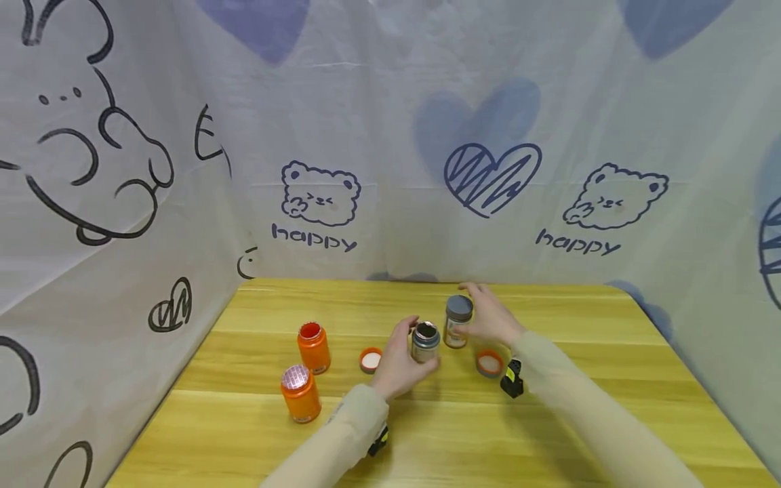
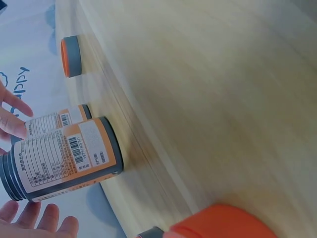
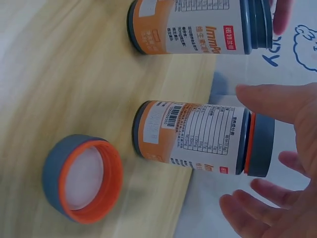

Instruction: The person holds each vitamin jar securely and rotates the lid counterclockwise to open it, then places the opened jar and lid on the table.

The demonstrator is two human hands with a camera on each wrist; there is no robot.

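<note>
An uncapped dark-necked jar (image 1: pixel 425 343), with a white-and-orange label, stands upright on the table. My left hand (image 1: pixel 399 366) is spread loosely around its left and near sides, and in the left wrist view the fingers (image 2: pixel 48 218) are extended beside the jar (image 2: pixel 69 158). Just right of it is a similar jar (image 1: pixel 457 322) wearing a grey screw lid (image 3: pixel 261 144). Around that lid my right hand (image 1: pixel 491 318) is held with thumb and fingers apart; a gap shows between the fingers (image 3: pixel 247 208) and the lid.
Two grey lids with orange insides lie upturned, one lid (image 1: pixel 370 360) left of my left hand, another lid (image 1: pixel 490 363) below my right hand. At left stand an uncapped orange jar (image 1: pixel 314 349) and an orange jar (image 1: pixel 301 394) with a shiny pinkish top. Behind the wooden table (image 1: pixel 579 407) hangs a printed curtain (image 1: pixel 390 135).
</note>
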